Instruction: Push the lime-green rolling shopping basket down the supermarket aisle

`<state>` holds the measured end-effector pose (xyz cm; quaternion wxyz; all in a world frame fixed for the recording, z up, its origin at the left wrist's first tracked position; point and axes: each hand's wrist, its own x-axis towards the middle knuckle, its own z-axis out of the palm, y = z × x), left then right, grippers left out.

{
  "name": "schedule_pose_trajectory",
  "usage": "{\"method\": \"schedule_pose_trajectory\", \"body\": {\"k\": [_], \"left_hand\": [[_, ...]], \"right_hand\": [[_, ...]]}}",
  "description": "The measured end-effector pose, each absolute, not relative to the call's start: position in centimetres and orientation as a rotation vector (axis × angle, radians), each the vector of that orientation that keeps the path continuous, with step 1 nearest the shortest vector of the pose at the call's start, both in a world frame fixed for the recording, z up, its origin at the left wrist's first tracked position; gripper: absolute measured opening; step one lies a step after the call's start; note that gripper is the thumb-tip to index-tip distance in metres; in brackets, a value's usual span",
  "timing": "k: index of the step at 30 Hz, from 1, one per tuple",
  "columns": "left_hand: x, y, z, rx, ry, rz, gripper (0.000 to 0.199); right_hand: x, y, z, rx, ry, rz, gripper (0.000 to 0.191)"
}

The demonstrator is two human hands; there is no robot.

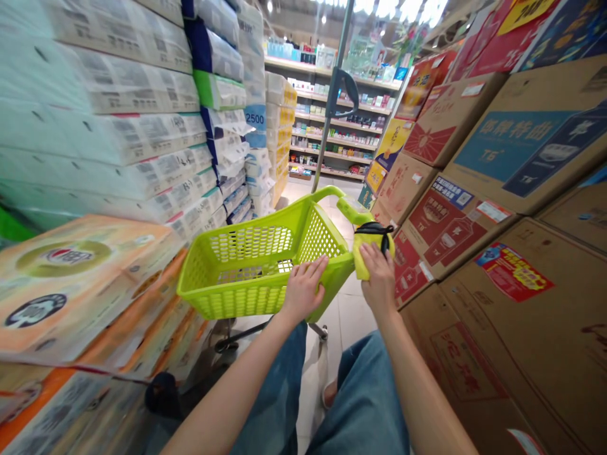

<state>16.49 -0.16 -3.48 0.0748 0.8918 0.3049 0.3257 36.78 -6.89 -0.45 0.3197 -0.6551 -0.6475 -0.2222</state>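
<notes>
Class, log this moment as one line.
left hand: resting on green cart | right hand: on yellow cloth near handle | left side: stacked packs | right side: stacked cartons

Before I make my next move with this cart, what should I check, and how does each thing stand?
1. Left hand on the green cart: ok, it rests on the near rim.
2. Right hand on the yellow cloth: ok, fingers lie on it.
3. Yellow cloth wrapped around the handle: cannot tell, the underside is hidden.
4. Plenty of side room: not ok, cartons rise close on the right, wrapped packs on the left.
5. All wheels free: cannot tell, not all are visible.
</notes>
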Motion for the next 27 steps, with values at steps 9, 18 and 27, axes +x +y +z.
{"method": "schedule_pose_trajectory", "body": {"k": [9,18,27], "left_hand": [[16.2,0.2,-3.6,2.624,0.884,1.008,0.067],[16.9,-0.2,-4.1,2.562,0.892,1.037,0.069],[17.2,-0.7,-4.5,2.640,0.936,0.989,0.074]], "right_hand": [[34.9,-7.7,-0.6,-1.652,-1.922,-0.578,0.070],[40.7,-6.9,1.3,-1.904,-1.559,-0.664,0.072],[31.6,-6.4,-1.3,-1.757,-1.799,-0.610,0.076]]}}
